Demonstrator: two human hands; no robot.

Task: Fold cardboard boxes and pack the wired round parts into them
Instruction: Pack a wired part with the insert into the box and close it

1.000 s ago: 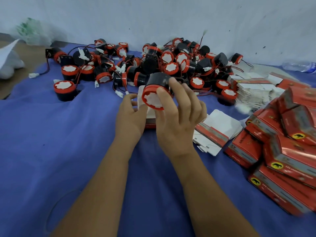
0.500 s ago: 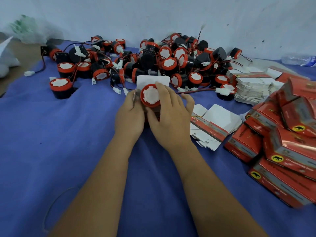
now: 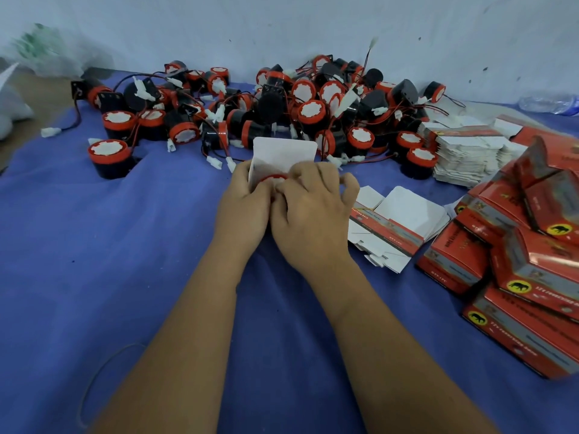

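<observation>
A: Where is the part?

B: A round part (image 3: 273, 179) sits in the mouth of a box (image 3: 283, 153) at mid-counter; only its red rim shows between the fingers. The box's white flap stands up behind it.

A: And the hands?

B: The left hand (image 3: 242, 205) curls round the box's left side and grips it. The right hand (image 3: 308, 214) has its fingers bent over the part, pressing on its top. The two hands touch.

A: What lies around them?

B: A pile of parts (image 3: 282, 108), black with red rims and thin wires, lies behind the box along the wall (image 3: 282, 32). Flat boxes (image 3: 398, 227) lie just right of the right hand, and more are stacked (image 3: 466, 155) beyond. Folded red boxes (image 3: 526, 267) are heaped at the far right. All rest on a blue cloth (image 3: 94, 245).
</observation>
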